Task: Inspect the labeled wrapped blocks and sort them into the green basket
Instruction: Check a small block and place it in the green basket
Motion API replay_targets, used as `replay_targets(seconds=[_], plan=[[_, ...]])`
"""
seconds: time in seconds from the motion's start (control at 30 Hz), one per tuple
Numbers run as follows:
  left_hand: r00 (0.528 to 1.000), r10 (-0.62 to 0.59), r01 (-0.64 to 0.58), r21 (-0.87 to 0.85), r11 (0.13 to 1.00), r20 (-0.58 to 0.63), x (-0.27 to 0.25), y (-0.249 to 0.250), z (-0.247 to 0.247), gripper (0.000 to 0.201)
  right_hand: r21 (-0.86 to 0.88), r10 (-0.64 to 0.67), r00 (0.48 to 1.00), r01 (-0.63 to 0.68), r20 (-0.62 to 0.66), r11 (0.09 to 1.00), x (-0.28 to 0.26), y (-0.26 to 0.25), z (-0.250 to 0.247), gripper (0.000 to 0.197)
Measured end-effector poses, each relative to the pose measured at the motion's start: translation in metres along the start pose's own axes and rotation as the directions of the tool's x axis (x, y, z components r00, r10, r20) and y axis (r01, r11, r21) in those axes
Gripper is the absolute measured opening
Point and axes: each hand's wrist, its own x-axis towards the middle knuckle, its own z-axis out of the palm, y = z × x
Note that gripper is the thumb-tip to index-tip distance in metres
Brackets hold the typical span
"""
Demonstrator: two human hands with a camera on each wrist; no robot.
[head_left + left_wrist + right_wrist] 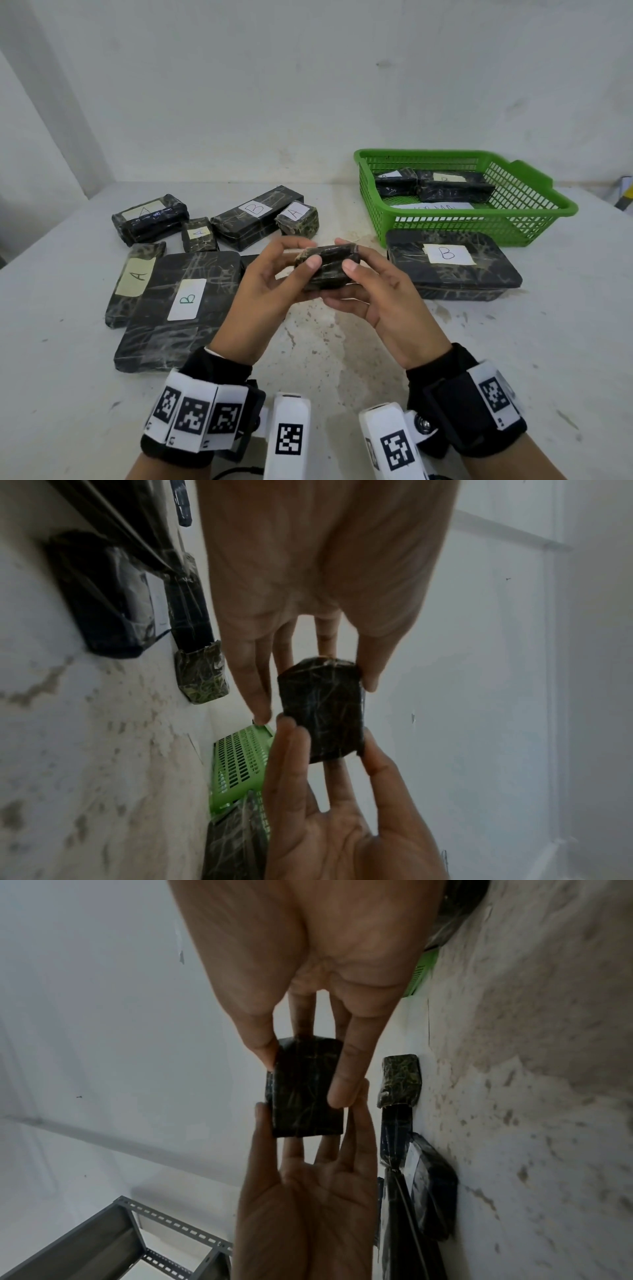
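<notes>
Both my hands hold one small black wrapped block [327, 269] above the middle of the table; its label does not show. My left hand [306, 255] pinches its left end and my right hand [347, 255] pinches its right end, thumbs toward me. The left wrist view shows the block [322, 712] between thumb and fingers, and in the right wrist view the block [304, 1110] is pinched the same way. The green basket [548, 212] stands at the back right with two wrapped blocks [452, 188] inside.
Left of my hands lie several labeled blocks: a big flat B [185, 301], a long A [135, 277], a long B [257, 214] and a small A cube [297, 219]. Another flat B block [448, 270] sits right before the basket. A grey metal shelf [113, 1240] stands off the table.
</notes>
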Motion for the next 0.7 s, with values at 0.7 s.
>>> replay_targets(seconds=[0.7], plan=[[0.997,-0.074,0.074,0.054,0.996,0.014,-0.0014,-0.0011,0.0041,0.045,-0.079,-0.042,0.993,0.034,-0.106,0.996,-0.0032,0.0010,0.0013,0.039]])
